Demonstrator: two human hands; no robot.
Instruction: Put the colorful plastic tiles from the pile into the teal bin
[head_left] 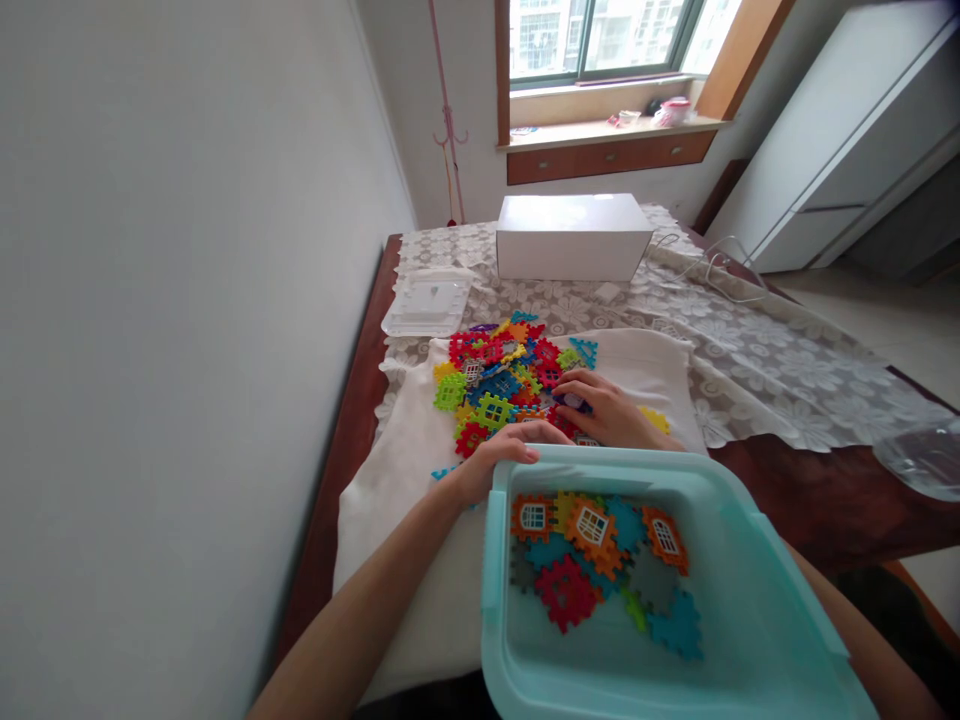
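Observation:
My left hand (510,452) is closed on the far left rim of a turquoise plastic bin (615,462), thumb on the rim and fingers along its outer side. The bin is tilted toward me and holds several interlocking building pieces: orange window pieces (592,528), a red one (566,594), blue and grey ones. Beyond the rim, my right hand (611,412) is at the right side of a loose pile of building pieces (495,385). Its fingers are curled round a dark purple building piece (574,402). The bin's rim hides part of the pile's near side.
A white cloth (397,470) lies under the pile, over a lace tablecloth (787,370). Farther back are a clear plastic lid (427,303) and a white box (574,240). A wall (187,300) runs along the left. A clear container (922,460) stands at the right.

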